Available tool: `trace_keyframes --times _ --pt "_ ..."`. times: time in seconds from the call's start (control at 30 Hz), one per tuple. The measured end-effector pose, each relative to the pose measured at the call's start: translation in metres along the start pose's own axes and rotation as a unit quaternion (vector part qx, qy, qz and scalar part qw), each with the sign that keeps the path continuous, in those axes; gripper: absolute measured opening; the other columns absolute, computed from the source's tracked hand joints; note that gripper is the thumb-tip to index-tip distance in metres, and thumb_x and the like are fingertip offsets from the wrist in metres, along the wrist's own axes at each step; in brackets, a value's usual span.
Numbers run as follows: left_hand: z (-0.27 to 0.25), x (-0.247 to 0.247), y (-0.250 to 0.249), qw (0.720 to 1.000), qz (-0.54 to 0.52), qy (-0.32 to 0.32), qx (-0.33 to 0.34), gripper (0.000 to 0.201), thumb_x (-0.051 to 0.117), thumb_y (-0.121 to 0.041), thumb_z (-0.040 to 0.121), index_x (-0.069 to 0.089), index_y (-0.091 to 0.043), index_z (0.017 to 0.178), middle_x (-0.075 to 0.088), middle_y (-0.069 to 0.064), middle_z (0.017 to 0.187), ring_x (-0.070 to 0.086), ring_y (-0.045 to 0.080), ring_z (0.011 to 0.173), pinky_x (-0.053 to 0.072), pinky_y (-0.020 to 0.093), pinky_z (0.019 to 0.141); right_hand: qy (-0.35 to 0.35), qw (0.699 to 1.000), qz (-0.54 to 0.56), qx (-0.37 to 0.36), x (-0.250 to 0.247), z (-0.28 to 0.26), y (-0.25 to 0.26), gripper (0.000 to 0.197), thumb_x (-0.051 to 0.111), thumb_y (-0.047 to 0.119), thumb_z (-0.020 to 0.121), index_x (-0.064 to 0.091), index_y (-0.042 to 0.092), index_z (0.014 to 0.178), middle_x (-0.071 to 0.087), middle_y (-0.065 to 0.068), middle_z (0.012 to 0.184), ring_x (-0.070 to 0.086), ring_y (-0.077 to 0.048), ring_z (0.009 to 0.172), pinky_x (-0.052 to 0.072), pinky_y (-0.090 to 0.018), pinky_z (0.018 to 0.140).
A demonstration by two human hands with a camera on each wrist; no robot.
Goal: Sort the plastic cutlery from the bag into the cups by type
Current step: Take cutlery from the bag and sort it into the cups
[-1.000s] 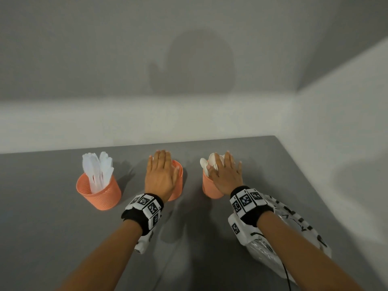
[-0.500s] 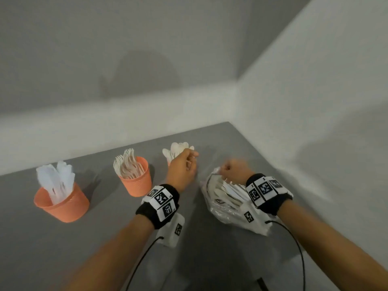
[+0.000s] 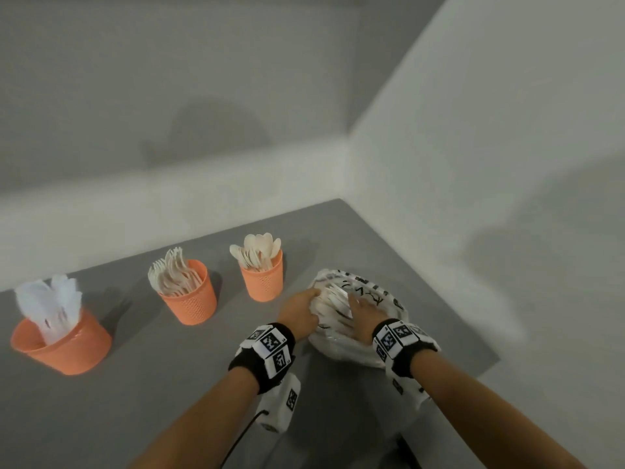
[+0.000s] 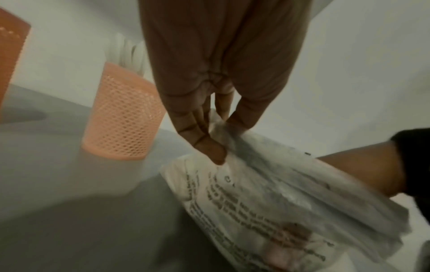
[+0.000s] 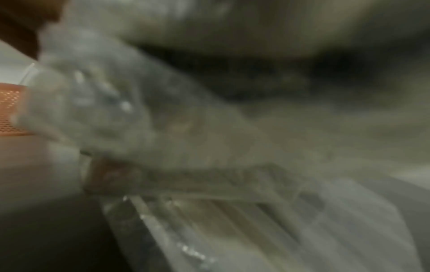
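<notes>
Three orange cups stand in a row on the grey table: one with white knives [image 3: 61, 340], one with forks [image 3: 189, 296], one with spoons [image 3: 262, 277]. To the right of the spoon cup lies the clear printed bag [image 3: 368, 289] with white cutlery [image 3: 333, 299] showing at its mouth. My left hand [image 3: 313, 294] pinches the bag's edge between thumb and fingers; the left wrist view shows this pinch of the left hand [image 4: 221, 139] on the bag [image 4: 267, 202]. My right hand [image 3: 358, 308] reaches into the bag's mouth, its fingers hidden among plastic and cutlery. The right wrist view is blurred plastic.
The table sits in a corner, with a wall just behind the cups and another close on the right of the bag. The table's right edge [image 3: 473, 340] runs near the bag. The spoon cup [image 4: 121, 117] stands a short way left of my left hand.
Both hands came off the cups and moved right to the bag. The left hand left the spoon cup and took the bag's edge; the right hand went from a fist on the bag into its mouth.
</notes>
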State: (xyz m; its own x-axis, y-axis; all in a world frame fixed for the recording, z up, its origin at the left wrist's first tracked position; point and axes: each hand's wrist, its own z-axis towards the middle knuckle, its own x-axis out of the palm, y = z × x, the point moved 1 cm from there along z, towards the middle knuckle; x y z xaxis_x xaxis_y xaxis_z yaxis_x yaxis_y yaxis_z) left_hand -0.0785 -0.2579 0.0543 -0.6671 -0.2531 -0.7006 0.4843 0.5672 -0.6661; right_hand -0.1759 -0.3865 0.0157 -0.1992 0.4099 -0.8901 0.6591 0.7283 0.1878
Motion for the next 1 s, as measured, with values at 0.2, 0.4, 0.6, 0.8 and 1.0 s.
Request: trace_keyframes --times 0.2,0.4,0.6,0.8,1.0 --pt "-0.013 -0.015 -0.006 0.997 -0.030 -0.051 0.039 0.055 0.048 0.008 0.081 0.047 -0.008 0.134 0.049 0.012 0.137 0.045 0.026 0.127 0.031 0.021 0.101 -0.025 0.996 0.082 -0.018 -0.012 0.007 0.007 0.065 0.069 0.033 0.078 0.041 0.015 0.133 0.057 -0.007 0.128 0.055 -0.025 0.114 0.045 -0.035 0.099" --pt "-0.014 -0.019 0.000 0.998 -0.030 -0.056 0.021 0.056 0.050 0.007 0.080 0.048 -0.008 0.133 0.049 0.011 0.137 0.047 0.025 0.125 0.033 0.023 0.102 -0.010 0.993 0.112 -0.046 -0.012 0.012 0.013 0.085 0.077 0.046 0.065 0.038 0.022 0.137 0.054 -0.003 0.133 0.053 -0.025 0.119 0.044 -0.037 0.101" --pt "-0.016 -0.021 -0.001 0.998 -0.037 -0.051 0.002 0.055 0.052 0.004 0.081 0.047 -0.010 0.134 0.048 0.008 0.139 0.047 0.024 0.126 0.033 0.023 0.102 0.015 0.996 0.081 -0.035 -0.009 0.012 0.011 0.069 0.071 0.042 0.075 0.044 0.018 0.134 0.058 -0.008 0.126 0.055 -0.027 0.114 0.045 -0.032 0.094" --pt "-0.013 -0.017 -0.004 0.996 -0.073 -0.039 -0.018 0.054 0.054 0.002 0.081 0.047 -0.007 0.133 0.052 0.016 0.132 0.056 0.035 0.113 0.046 0.038 0.097 0.020 0.994 0.106 -0.025 -0.010 0.005 0.002 0.065 0.068 0.042 0.078 0.044 0.018 0.133 0.058 -0.007 0.128 0.054 -0.027 0.115 0.044 -0.033 0.098" --pt "-0.016 -0.018 0.000 0.994 -0.089 -0.054 -0.025 0.052 0.054 -0.001 0.082 0.046 -0.006 0.133 0.052 0.016 0.132 0.057 0.035 0.111 0.050 0.042 0.093 0.023 0.990 0.133 -0.039 -0.019 -0.010 0.004 0.055 0.072 0.038 0.075 0.054 0.015 0.122 0.064 -0.008 0.117 0.059 -0.025 0.106 0.047 -0.033 0.094"
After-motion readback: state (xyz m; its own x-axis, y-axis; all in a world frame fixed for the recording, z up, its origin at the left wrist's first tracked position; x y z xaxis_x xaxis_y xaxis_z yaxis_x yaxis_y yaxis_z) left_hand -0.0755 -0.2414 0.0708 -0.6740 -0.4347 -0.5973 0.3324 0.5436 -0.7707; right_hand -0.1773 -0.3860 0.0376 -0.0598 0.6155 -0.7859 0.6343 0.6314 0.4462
